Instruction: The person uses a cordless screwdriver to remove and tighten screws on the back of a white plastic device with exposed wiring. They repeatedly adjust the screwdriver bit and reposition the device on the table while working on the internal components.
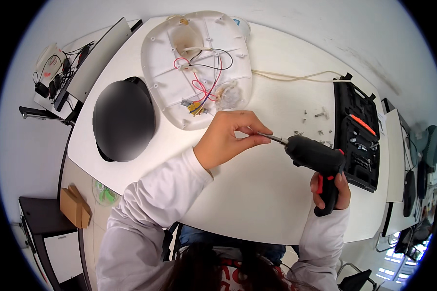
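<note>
My right hand [342, 191] grips the handle of a black cordless screwdriver [315, 157] with red accents, held above the table and aimed left. At its front, my left hand [233, 136] pinches the tip of the metal bit [273, 137] between thumb and fingers. Whether a screw sits at that tip is too small to tell. Beyond my left hand lies a white plastic housing [162, 80], its inner side up. Red, black and blue wires [205, 92] run across it to a small yellow-and-metal part [195, 107] near its front edge.
Several loose screws [320, 132] lie beyond the screwdriver. An open black tool case [342, 140] with bits and sockets stands at the table's right. A dark rounded object [124, 121] rests on the left side. A pale cable [296, 77] crosses the back of the white table [247, 203].
</note>
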`<action>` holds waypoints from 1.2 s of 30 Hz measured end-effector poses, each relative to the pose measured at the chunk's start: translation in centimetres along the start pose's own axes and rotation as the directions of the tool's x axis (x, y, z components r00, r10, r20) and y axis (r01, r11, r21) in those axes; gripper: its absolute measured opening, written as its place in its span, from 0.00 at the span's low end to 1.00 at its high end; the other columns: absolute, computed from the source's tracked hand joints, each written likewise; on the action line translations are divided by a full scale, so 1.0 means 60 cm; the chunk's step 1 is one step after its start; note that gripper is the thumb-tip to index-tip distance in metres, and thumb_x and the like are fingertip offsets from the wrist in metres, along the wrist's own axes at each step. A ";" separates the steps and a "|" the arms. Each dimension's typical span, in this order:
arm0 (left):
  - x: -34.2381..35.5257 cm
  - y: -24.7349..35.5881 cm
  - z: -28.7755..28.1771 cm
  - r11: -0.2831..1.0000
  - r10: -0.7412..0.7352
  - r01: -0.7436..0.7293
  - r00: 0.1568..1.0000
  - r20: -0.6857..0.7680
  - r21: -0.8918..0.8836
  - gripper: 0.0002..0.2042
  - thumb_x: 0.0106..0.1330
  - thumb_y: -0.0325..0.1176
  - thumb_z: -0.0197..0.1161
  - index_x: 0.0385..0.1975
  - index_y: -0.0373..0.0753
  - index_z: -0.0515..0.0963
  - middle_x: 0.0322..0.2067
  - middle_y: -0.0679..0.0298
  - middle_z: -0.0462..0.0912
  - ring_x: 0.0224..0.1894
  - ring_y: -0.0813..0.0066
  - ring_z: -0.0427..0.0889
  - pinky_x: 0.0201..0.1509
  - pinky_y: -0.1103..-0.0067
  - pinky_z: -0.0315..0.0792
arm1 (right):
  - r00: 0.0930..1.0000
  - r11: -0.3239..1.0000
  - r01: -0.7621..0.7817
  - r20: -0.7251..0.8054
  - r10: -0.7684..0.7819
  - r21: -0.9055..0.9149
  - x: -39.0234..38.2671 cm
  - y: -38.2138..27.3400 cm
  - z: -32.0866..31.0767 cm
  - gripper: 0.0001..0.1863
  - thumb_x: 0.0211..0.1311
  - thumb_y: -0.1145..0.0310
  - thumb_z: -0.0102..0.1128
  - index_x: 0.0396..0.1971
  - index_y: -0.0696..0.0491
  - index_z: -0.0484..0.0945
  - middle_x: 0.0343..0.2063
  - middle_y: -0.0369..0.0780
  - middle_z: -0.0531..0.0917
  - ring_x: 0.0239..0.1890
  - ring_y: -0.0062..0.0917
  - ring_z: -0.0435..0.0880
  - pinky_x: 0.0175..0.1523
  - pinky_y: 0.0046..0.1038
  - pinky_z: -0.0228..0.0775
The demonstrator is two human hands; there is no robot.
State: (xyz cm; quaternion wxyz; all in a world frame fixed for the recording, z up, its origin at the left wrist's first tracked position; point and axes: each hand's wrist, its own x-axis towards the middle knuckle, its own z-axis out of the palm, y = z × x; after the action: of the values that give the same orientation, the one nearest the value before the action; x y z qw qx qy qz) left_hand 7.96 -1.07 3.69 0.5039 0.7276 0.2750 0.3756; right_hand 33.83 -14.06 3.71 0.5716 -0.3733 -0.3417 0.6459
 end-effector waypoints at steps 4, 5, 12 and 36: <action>0.008 0.005 -0.030 0.912 0.312 -0.291 0.950 -0.029 0.290 0.14 0.52 0.20 0.66 0.40 0.35 0.78 0.42 0.58 0.80 0.42 0.70 0.79 0.47 0.79 0.72 | 1.000 0.999 0.002 -0.020 -0.001 0.040 0.008 0.013 0.001 0.33 0.60 0.54 0.51 0.57 0.62 0.57 0.29 0.54 0.76 0.12 0.24 0.72 0.12 0.18 0.63; 0.013 0.013 -0.043 0.861 0.440 -0.386 0.892 -0.103 0.332 0.15 0.52 0.20 0.66 0.42 0.35 0.77 0.44 0.58 0.79 0.44 0.69 0.79 0.49 0.78 0.72 | 0.998 0.999 0.018 -0.060 -0.016 0.042 0.010 0.016 0.009 0.34 0.60 0.53 0.52 0.58 0.62 0.57 0.29 0.54 0.77 0.12 0.24 0.73 0.12 0.18 0.64; -0.043 0.004 -0.203 0.850 0.523 -0.185 0.412 -0.746 0.494 0.23 0.65 0.29 0.53 0.59 0.32 0.60 0.57 0.53 0.67 0.60 0.65 0.65 0.63 0.72 0.59 | 0.921 0.887 0.294 -0.143 -0.363 -0.356 0.047 -0.022 0.090 0.38 0.57 0.49 0.53 0.58 0.62 0.57 0.28 0.47 0.77 0.20 0.30 0.81 0.17 0.20 0.71; -0.049 -0.055 -0.138 0.791 -0.417 0.011 0.742 -0.525 -0.612 0.15 0.66 0.34 0.56 0.51 0.37 0.69 0.46 0.67 0.77 0.47 0.78 0.76 0.53 0.78 0.68 | 0.983 0.844 0.100 -0.080 -0.166 -0.526 0.104 -0.023 0.150 0.43 0.48 0.59 0.66 0.61 0.62 0.56 0.39 0.47 0.76 0.29 0.23 0.79 0.27 0.19 0.69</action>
State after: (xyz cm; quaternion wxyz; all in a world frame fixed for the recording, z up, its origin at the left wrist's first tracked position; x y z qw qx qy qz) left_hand -0.64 2.11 1.55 0.6159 0.3315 0.3891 0.5995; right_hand 26.24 -7.82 8.74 0.5128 -0.5281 -0.4927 0.4641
